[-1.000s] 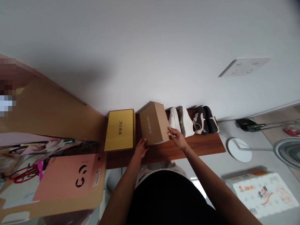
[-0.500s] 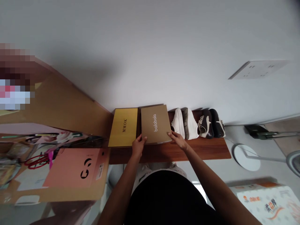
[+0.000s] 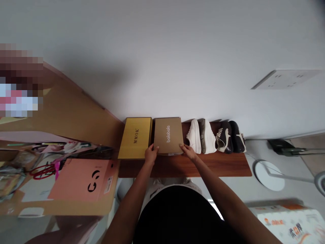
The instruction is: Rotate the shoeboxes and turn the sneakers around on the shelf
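Observation:
A brown cardboard box marked "balabala" (image 3: 168, 135) lies flat on a low wooden shelf (image 3: 203, 165) against the wall. My left hand (image 3: 150, 155) grips its near left corner, fingers curled over the edge. My right hand (image 3: 188, 151) holds the near right corner in the same way. A yellow box marked "MMOK" (image 3: 135, 137) lies right beside it on the left, nearly touching.
A pair of white shoes (image 3: 199, 136) and a pair of dark shoes (image 3: 230, 137) stand on the shelf to the right. A pink box (image 3: 81, 181) on cardboard is at the left. A fan base (image 3: 269, 170) and a printed package (image 3: 291, 225) lie on the floor, right.
The brown box, tilted up and skewed a second ago, now lies flat and square beside the yellow box, pushed back toward the wall. Both hands stayed on its near corners.

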Available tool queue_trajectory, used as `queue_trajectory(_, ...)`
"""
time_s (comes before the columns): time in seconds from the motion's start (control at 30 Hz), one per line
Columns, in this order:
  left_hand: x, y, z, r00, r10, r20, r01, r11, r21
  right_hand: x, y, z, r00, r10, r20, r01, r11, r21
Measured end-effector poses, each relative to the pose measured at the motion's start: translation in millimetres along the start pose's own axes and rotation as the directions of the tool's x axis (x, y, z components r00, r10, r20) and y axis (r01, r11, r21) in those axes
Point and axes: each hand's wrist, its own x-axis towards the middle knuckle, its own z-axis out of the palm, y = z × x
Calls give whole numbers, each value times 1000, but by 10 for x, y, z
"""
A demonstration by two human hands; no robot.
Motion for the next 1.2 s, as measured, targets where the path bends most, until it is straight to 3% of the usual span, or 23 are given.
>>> queue_trajectory(0.17, 9, 36, 65, 999, -17, -47, 17, 1000, -10, 129, 19, 32, 997, 24, -67, -25, 1000, -8)
queue_trajectory(0.33, -34, 130, 99, 996, -33, -79, 33, 999, -4, 182, 41, 115, 999, 8, -50, -10, 999, -37)
queue_trajectory(0.4, -80, 184, 106, 996, -28, -82, 32, 998, 50, 154, 37, 133, 996, -37, -76, 31, 997, -77)
queue_trajectory(0.47, -160, 256, 136, 994, 51, -98, -35, 987, 158, 84, 39, 82, 985, -96, -142, 78, 988, -131)
queue_trajectory(0.57, -362, 387, 309, 960, 272, -71, -249, 941, 230, -118, 110, -211, 942, -205, -265, 161, 971, -176)
queue_trajectory(0.63, -548, 457, 560, 945, 324, 45, -327, 934, 142, -292, 219, -544, 886, -256, -386, 193, 962, -193)
queue_trajectory(0.73, -814, 482, 1120, 919, 206, 335, -210, 977, -26, -472, 405, -1100, 763, -273, -586, 120, 950, -287)
queue_trajectory(0.77, -874, 470, 1326, 905, 152, 397, -150, 988, -36, -483, 448, -1261, 744, -276, -608, 74, 939, -336)
queue_trajectory(0.83, -924, 429, 1699, 912, 58, 406, -77, 997, 31, -427, 483, -1507, 778, -277, -564, 0, 898, -441)
queue_trajectory(0.93, -847, 361, 2048, 942, -21, 334, -56, 974, 220, -228, 417, -1699, 900, -212, -382, -42, 829, -558)
queue_trajectory(1.07, -672, 316, 2101, 934, -20, 358, -106, 938, 330, -15, 281, -1817, 965, -116, -235, -54, 789, -612)
queue_trajectory(1.2, -640, 358, 2000, 913, 52, 405, -175, 946, 273, 19, 224, -1929, 977, -199, -78, 113, 792, -600)
